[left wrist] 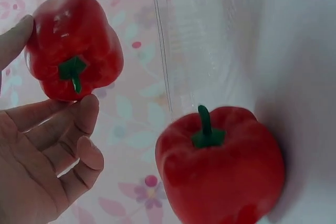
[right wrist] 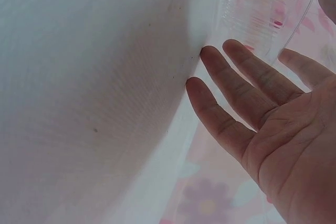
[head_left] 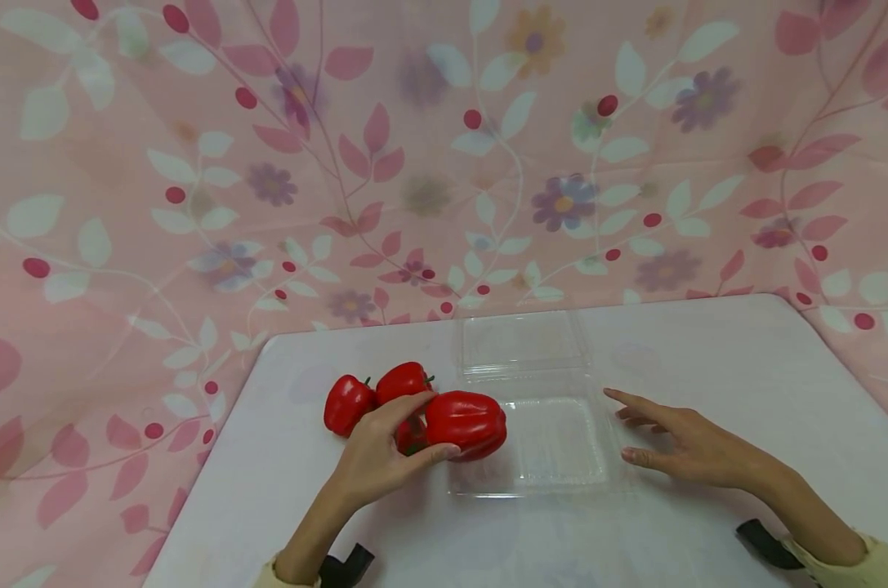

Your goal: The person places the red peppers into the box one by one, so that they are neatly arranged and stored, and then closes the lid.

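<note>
My left hand (head_left: 379, 456) holds a red bell pepper (head_left: 467, 425) between thumb and fingers, over the left part of a clear plastic box (head_left: 561, 441). In the left wrist view the thumb and fingertips pinch the held pepper (left wrist: 76, 40) around its sides, its green stem facing the camera. Two more red bell peppers, one on the left (head_left: 349, 405) and one behind (head_left: 402, 381), sit left of the box; part of another red shape shows behind the left fingers. To the right of the box, my right hand (head_left: 682, 449) has its fingers extended and nothing in its grasp.
The box's lid (head_left: 523, 341) lies folded back toward the far edge of the white table (head_left: 716, 359). A pink floral cloth (head_left: 429, 163) hangs behind the table. Dark straps (head_left: 767, 545) sit at both wrists.
</note>
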The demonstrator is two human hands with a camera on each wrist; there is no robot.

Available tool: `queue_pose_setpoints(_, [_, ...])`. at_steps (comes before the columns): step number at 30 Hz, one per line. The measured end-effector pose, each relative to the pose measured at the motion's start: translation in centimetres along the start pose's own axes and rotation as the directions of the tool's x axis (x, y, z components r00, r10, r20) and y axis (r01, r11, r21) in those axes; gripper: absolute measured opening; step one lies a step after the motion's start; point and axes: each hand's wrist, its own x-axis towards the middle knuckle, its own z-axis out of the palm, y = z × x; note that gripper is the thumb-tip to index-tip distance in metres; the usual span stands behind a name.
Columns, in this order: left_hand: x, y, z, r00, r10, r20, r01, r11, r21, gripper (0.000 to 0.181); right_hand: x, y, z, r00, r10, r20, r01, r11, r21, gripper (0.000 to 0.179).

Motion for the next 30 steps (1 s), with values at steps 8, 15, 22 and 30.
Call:
queue_pose_setpoints(8, [0.9, 1.0, 1.1, 1.0, -0.017, 0.011, 0.017, 0.999, -0.028, 0.063, 0.0, -0.1, 0.0, 1.0, -0.002, 0.003, 0.002, 1.0, 0.002, 0.079])
queue_pose_setpoints(15, [1.3, 1.8, 1.9, 0.999, -0.045, 0.006, 0.045, 0.999, 0.003, 0.062, 0.0, -0.1, -0.2, 1.0, 0.005, 0.005, -0.005, 1.0, -0.003, 0.078])
queue_pose_setpoints(22, [1.5, 2.6, 3.1, 0.999, -0.018, -0.026, 0.02, 0.995, 0.096, 0.067, 0.0, 0.0, -0.2, 0.999, 0.028, 0.018, -0.028, 1.0, -0.006, 0.079])
queue_pose_setpoints(30, [1.7, 3.6, 4.6, 1.0, -0.026, -0.016, 0.028, 0.99, 0.139, 0.069, 0.0, -0.2, -0.1, 0.999, 0.028, 0.027, -0.028, 1.0, 0.0, 0.078])
